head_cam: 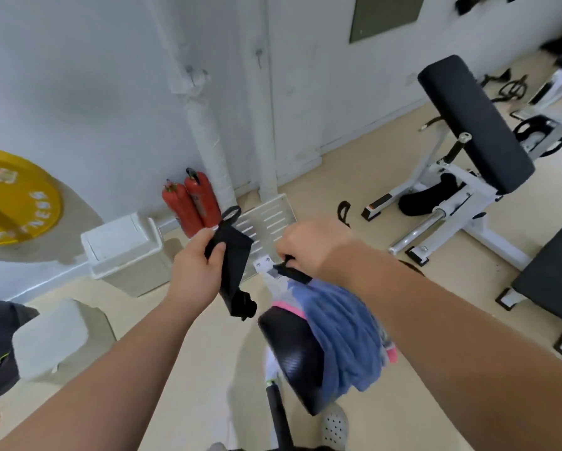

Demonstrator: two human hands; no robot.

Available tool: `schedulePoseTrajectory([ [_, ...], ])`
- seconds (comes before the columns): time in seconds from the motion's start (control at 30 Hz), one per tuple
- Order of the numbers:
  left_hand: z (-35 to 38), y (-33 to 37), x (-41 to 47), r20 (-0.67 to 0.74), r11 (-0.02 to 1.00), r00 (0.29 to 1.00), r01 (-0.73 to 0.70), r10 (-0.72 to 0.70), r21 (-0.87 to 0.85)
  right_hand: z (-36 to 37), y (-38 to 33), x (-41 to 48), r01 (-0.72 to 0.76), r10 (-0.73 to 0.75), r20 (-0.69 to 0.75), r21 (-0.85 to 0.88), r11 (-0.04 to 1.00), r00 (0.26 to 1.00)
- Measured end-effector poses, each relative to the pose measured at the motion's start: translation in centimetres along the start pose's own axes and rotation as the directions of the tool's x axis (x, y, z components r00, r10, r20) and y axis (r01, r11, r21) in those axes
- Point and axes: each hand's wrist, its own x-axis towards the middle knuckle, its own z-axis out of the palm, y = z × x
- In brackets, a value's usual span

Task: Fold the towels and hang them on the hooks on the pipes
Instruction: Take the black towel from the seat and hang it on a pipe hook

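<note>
White-framed bench (474,125) with a black pad stood to my right, well apart from me. Two white pipes (204,135) ran up the wall ahead, with a small blurred hook (258,55) on the right-hand one. Below my arms a blue towel (348,327) lay draped over a black padded seat (292,349), pink cloth (289,306) showing at its edge. My left hand (196,268) gripped a black strap (235,265) with a ring at its top, thumb pressed across it. My right hand (312,245) curled its fingers round a black strip (294,274) just above the towel.
</note>
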Motion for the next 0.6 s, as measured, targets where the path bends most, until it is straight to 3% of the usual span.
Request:
schedulePoseTrajectory([
  [0.2, -8.0, -4.5, -1.4, 0.129, 0.955, 0.990, -0.012, 0.052, -0.296, -3.2, -11.7, 5.2, 0.203, -0.265, -0.270, -0.237, 0.950, 0.926],
  [0.3, -11.5, -6.6, -2.5, 0.296, 0.884, 0.955, 0.120, 0.022, -0.452, -4.1, -16.6, 7.5, 0.261, -0.338, -0.330, -0.256, 0.931, 0.881],
  [0.47, -17.2, -9.4, -4.2, 0.375, 0.724, 0.927, 0.248, 0.015, -0.644, -4.9, -21.8, 10.1, 0.165, -0.331, -0.617, -0.311, 0.936, 0.714],
  [0.6, -21.0, -10.9, -4.6, 0.374, 0.569, 0.926, 0.277, 0.059, -0.774, -5.4, -25.0, 12.5, 0.132, -0.239, -0.795, -0.200, 0.971, 0.558],
])
